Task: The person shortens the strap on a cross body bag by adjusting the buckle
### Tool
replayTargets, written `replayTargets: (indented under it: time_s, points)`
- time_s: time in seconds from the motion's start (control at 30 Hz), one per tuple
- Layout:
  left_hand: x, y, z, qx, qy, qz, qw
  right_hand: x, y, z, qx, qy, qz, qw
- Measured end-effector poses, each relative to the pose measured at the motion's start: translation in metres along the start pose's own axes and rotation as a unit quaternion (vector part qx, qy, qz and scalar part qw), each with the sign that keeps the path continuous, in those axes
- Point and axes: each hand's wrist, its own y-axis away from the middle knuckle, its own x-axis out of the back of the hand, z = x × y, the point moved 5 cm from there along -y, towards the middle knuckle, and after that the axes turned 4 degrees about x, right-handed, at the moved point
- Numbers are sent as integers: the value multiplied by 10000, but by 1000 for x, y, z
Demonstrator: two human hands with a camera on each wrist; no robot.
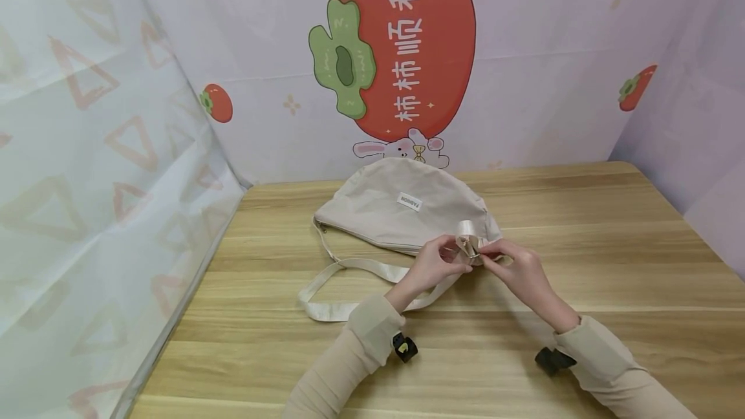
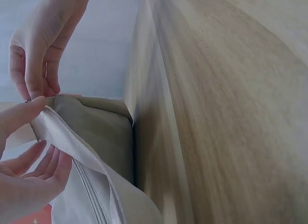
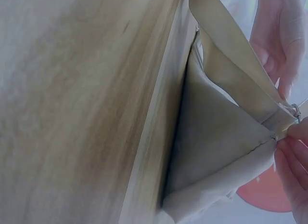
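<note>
A beige half-moon cloth bag (image 1: 407,212) with a small label reading FASHION lies on the table, its zipper edge facing the person. Its pale webbing strap (image 1: 332,311) loops toward the front left. Above the bag's right corner, a strap end stands up in a small loop (image 1: 465,228) at a metal buckle (image 3: 297,113). My left hand (image 1: 433,266) pinches the strap beside this buckle, thumb and fingers on either side of it. From the other side, my right hand (image 1: 520,271) pinches the buckle's edge and the strap with thumb and fingertips.
The bag and both hands are over a wooden table (image 1: 233,354). A printed cloth backdrop (image 1: 279,50) with persimmon and rabbit drawings rises behind it, and a white curtain (image 1: 75,212) hangs along the left. Dark wrist cameras (image 1: 404,346) hang below both cuffs.
</note>
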Motion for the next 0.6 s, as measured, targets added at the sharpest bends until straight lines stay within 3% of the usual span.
replayTargets:
  time_s: [0.43,0.6]
  points:
    - [7,7,-5,8,-834,-44,9965,1,0,1,269,-56,-62,9996]
    - [13,8,-7,14,-718,59,9974,3,0,2,262,-94,-41,9996]
